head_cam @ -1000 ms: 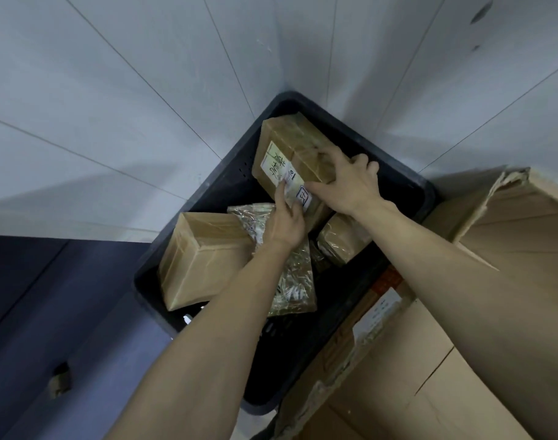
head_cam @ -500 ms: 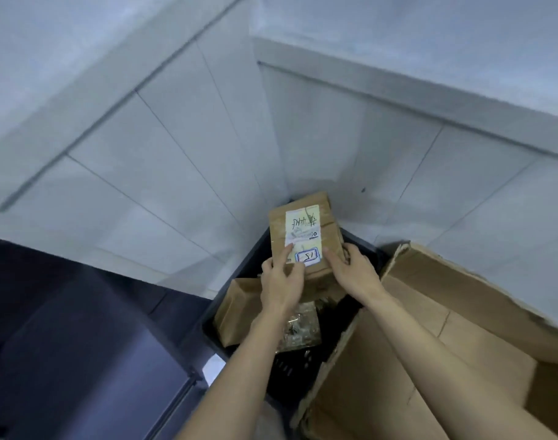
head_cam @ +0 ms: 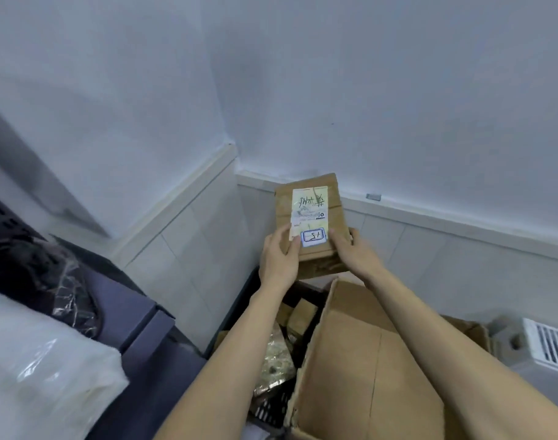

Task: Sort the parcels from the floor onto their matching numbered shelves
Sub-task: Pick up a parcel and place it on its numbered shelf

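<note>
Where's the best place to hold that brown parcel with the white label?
By its two long side edges near the lower end, one hand from each side, as the left hand and right hand do now. The parcel is flat and upright, and this keeps the label uncovered.

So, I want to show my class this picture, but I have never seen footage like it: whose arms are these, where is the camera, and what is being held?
The camera is worn on a person's head and looks forward and down, so the two bare arms are the wearer's own. The left hand and right hand grip a brown cardboard parcel by its sides, lifted in front of a wall corner. Its white label faces the camera, with a handwritten number in a blue box. Below, a dark crate holds more parcels, among them a shiny plastic-wrapped packet. A large open cardboard box stands to the right.
</note>
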`<control>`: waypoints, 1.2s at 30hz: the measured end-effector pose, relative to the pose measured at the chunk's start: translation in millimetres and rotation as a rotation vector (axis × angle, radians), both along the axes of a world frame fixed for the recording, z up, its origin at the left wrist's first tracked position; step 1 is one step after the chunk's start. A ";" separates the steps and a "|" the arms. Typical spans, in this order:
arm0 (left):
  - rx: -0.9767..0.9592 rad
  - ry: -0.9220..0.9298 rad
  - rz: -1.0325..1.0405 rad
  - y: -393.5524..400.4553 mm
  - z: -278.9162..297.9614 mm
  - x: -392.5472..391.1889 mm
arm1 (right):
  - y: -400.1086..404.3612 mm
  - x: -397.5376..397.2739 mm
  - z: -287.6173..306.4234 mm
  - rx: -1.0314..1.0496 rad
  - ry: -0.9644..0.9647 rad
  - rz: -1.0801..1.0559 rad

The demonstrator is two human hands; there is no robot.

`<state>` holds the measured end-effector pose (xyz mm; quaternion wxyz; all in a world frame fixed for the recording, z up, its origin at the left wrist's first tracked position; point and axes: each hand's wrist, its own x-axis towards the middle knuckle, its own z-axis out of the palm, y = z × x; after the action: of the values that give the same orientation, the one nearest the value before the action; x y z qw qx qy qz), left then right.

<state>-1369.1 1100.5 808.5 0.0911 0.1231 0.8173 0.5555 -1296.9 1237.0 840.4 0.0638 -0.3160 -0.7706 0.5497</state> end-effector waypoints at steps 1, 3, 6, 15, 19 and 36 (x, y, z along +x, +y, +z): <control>0.060 0.011 0.000 3.2 12.4 5.5 | 2.5 6.7 9.8 0.009 0.035 -0.024; 0.195 0.014 0.009 8.7 36.2 15.9 | 6.3 18.4 29.3 0.027 0.094 -0.065; 0.308 -0.001 0.022 16.0 63.4 24.3 | 10.5 30.7 54.3 0.023 0.193 -0.100; 0.376 0.122 -0.113 38.7 120.4 50.5 | 27.1 63.2 85.3 -0.003 0.362 -0.180; 0.504 0.077 -0.197 41.7 145.8 54.4 | 35.1 72.3 97.4 -0.009 0.321 -0.161; 0.350 0.222 -0.175 27.0 165.9 57.6 | 63.9 94.9 107.5 0.465 0.348 -0.289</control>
<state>-1311.5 1127.5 974.4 0.0256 0.2676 0.6998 0.6618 -1202.0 1300.9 947.9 0.3425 -0.3003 -0.8003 0.3900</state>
